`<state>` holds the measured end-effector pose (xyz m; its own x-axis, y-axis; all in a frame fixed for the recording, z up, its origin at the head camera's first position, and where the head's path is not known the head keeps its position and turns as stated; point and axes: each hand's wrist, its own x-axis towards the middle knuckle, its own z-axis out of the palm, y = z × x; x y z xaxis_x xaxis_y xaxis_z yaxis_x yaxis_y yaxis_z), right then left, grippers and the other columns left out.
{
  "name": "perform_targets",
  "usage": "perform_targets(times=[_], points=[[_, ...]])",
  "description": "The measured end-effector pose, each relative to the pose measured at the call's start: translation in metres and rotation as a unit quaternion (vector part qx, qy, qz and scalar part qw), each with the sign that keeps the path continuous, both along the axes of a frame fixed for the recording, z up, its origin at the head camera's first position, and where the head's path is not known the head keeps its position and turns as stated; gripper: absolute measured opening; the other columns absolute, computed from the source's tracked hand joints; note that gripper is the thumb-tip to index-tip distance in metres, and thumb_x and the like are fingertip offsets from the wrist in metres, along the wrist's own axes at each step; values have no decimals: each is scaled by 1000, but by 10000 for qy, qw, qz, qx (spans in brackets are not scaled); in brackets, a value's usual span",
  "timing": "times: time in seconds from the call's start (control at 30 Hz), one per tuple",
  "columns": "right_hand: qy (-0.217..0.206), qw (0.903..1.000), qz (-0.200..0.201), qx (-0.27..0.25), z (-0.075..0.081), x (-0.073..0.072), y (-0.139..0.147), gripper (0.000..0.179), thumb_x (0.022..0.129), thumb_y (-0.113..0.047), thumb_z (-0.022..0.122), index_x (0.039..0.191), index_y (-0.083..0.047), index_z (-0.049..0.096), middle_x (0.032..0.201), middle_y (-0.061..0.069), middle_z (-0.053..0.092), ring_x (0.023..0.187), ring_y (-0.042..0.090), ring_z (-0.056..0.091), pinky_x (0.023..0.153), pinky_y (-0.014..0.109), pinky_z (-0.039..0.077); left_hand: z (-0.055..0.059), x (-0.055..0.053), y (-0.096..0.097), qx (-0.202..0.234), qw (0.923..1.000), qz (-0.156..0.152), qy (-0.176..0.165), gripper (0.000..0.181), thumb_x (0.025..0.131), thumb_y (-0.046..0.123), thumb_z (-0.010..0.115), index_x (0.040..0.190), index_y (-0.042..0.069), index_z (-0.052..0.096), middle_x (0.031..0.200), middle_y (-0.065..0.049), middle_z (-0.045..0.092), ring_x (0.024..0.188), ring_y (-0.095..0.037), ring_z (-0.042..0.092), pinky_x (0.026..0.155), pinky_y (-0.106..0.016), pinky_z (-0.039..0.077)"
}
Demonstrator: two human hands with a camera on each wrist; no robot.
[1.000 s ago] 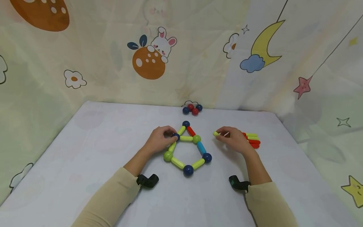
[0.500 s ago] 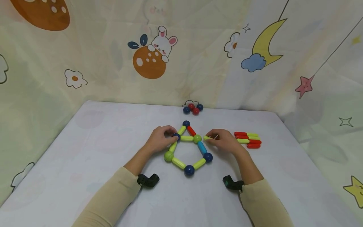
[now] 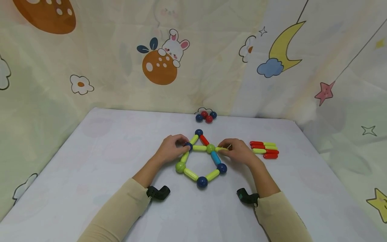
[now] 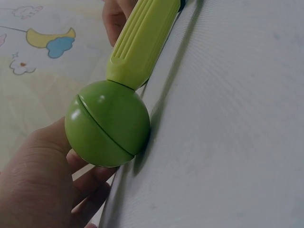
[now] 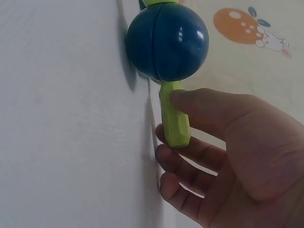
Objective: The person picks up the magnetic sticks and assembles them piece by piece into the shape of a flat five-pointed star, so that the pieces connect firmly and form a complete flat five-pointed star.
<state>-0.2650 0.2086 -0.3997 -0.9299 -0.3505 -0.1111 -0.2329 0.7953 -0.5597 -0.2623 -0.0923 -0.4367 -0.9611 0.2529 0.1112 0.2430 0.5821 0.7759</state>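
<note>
Balls and rods of a magnetic building set form a flat house-like outline on the table. My left hand (image 3: pixel 171 148) holds the dark blue ball (image 3: pixel 189 146) at its left corner. Between thumb and fingers, my right hand (image 3: pixel 237 150) pinches a yellow-green rod (image 5: pixel 175 121). This rod's far end meets the green ball (image 3: pixel 210 148) at the right corner; the head view cannot show whether it is attached. A blue rod (image 3: pixel 215 157) runs down from that ball to another dark blue ball (image 5: pixel 168 42). In the left wrist view, a lower green ball (image 4: pixel 107 123) hides part of the left hand's fingers.
Several red and yellow-green rods (image 3: pixel 264 150) lie in a cluster to the right. Red and dark blue loose balls (image 3: pixel 206 117) sit together near the back edge of the white table (image 3: pixel 121 201). A printed cloth (image 3: pixel 115 67) hangs behind.
My right hand has moved left from near the rod cluster, bringing the yellow-green rod up to the green ball. The left hand stays on the dark blue ball.
</note>
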Motion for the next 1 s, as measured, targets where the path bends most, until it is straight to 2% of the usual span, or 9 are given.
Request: perform_targets(times=[0.43, 0.6, 1.0], points=[[-1, 9999, -76, 103, 6, 2, 8, 22, 95, -21, 74, 115, -13, 74, 110, 7, 72, 100, 25, 63, 87, 38, 56, -1, -1, -1, 8, 9999, -32, 118, 27, 93, 29, 75, 116, 14, 73, 108, -4, 73, 106, -23, 61, 99, -44, 46], [149, 9998, -42, 81, 9, 3, 16, 24, 96, -21, 73, 117, -11, 74, 108, 8, 71, 100, 26, 64, 84, 37, 57, -1, -1, -1, -3, 9999, -42, 118, 28, 93, 29, 75, 116, 14, 73, 109, -4, 73, 106, -23, 61, 99, -44, 47], [511, 9978, -359, -211, 34, 14, 55, 31, 97, -25, 72, 124, -9, 71, 113, 11, 72, 100, 27, 66, 79, 33, 52, -2, -1, -1, -25, 10000, -21, 76, 28, 94, 29, 75, 117, 14, 73, 111, -4, 74, 108, -23, 61, 102, -45, 46]])
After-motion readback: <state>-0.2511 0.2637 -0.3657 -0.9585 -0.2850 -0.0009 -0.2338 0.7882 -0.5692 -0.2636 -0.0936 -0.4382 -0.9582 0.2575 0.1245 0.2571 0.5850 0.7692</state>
